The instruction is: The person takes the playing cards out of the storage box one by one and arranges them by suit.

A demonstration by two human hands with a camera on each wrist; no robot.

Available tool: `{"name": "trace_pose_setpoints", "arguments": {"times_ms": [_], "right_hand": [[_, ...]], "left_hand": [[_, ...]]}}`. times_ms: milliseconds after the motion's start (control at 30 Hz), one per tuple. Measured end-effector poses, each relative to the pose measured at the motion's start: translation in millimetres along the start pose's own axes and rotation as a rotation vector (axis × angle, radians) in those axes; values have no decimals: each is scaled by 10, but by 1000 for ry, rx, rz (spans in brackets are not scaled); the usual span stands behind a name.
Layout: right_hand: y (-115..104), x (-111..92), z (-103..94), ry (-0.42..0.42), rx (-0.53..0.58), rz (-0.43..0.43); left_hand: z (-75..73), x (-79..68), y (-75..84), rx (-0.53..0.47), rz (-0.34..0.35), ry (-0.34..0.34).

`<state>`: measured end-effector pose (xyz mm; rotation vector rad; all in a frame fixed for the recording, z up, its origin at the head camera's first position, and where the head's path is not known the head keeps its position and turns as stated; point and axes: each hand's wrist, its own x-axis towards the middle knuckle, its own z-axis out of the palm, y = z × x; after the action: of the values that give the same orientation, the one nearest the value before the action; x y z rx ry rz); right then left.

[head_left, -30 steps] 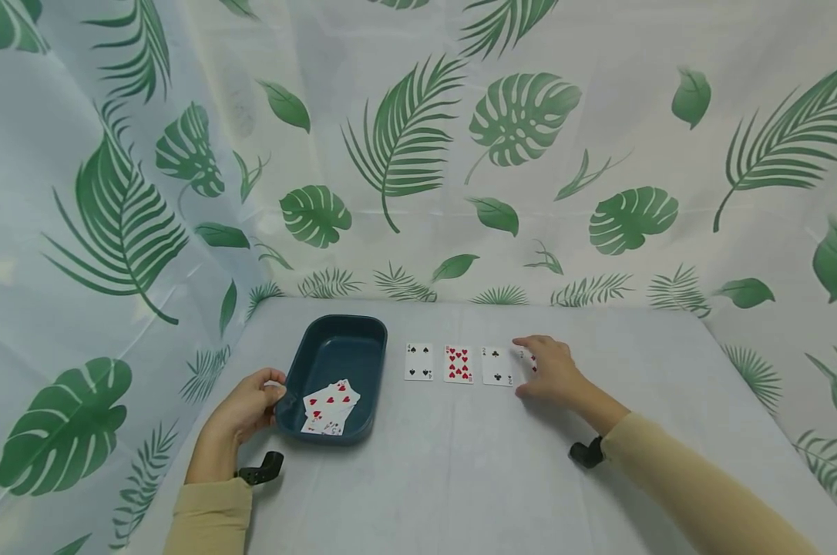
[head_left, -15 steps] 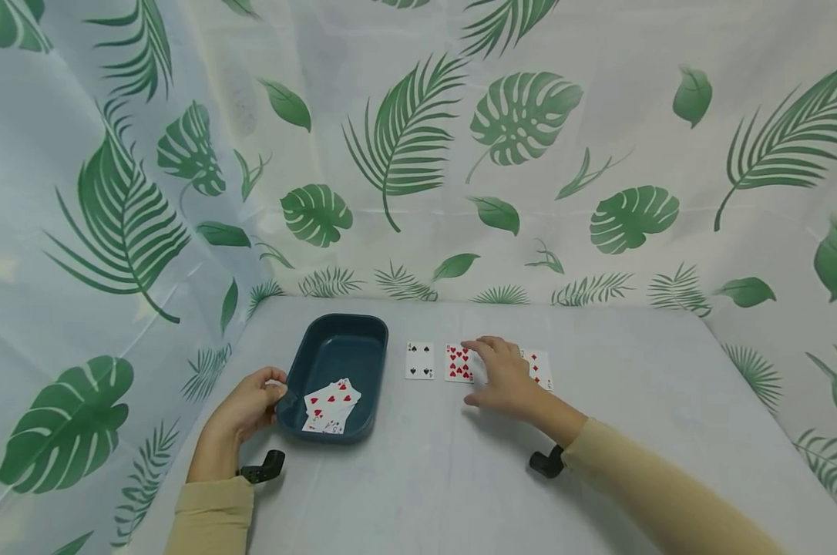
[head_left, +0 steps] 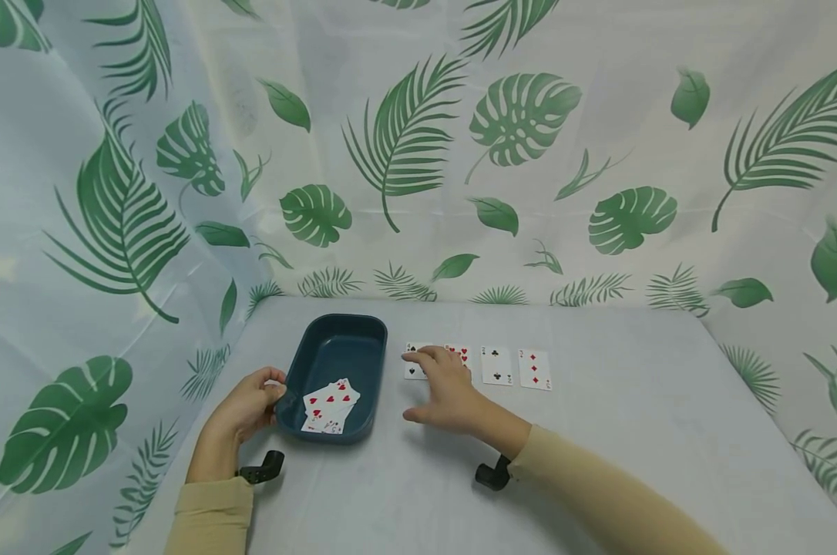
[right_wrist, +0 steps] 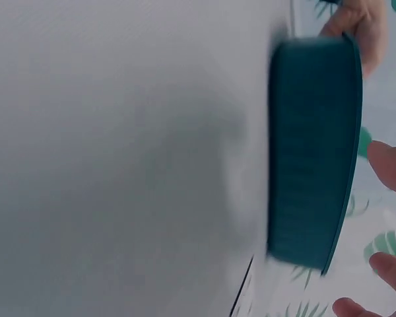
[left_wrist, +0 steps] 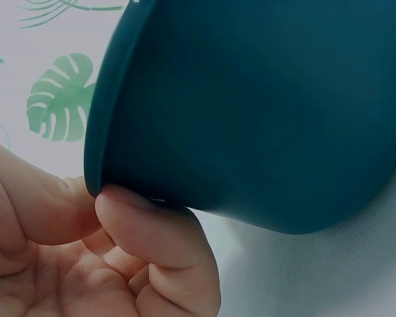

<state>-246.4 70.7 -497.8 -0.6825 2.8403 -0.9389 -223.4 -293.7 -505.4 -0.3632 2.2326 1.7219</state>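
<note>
My left hand (head_left: 248,405) pinches the near-left rim of a dark blue tray (head_left: 345,347); in the left wrist view, thumb and finger meet at the edge of the tray (left_wrist: 264,119). Several playing cards (head_left: 331,402) lie overlapping in the tray's near end. My right hand (head_left: 453,397) hovers, thumb and fingers spread, with nothing between them. It partly covers a spades card (head_left: 412,371) and a hearts card (head_left: 465,357) on the table. To their right lie a clubs card (head_left: 496,366) and a diamonds card (head_left: 534,370), face up. The right wrist view shows spread fingertips (right_wrist: 389,165) near the tray's side.
The white-covered table (head_left: 620,401) meets a leaf-printed curtain (head_left: 418,254) at the back and another at the left. The tray stands left of the row of cards. Each wrist carries a black camera mount (head_left: 491,474).
My right hand has moved left along the row, from over the diamonds card to over the spades and hearts cards. The cards and tray stay put; my left hand keeps its hold.
</note>
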Motion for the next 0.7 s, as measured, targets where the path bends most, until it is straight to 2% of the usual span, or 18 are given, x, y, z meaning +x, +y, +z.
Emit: {"name": "trace_pose_setpoints", "arguments": {"times_ms": [367,700], "right_hand": [[-523,92,236,-12,-1,-94],[-831,288,493,-54,-55,-160]], "left_hand": [[-17,-14,12,-9,9,-18],[-9,-25,32,-16,5,-23]]}}
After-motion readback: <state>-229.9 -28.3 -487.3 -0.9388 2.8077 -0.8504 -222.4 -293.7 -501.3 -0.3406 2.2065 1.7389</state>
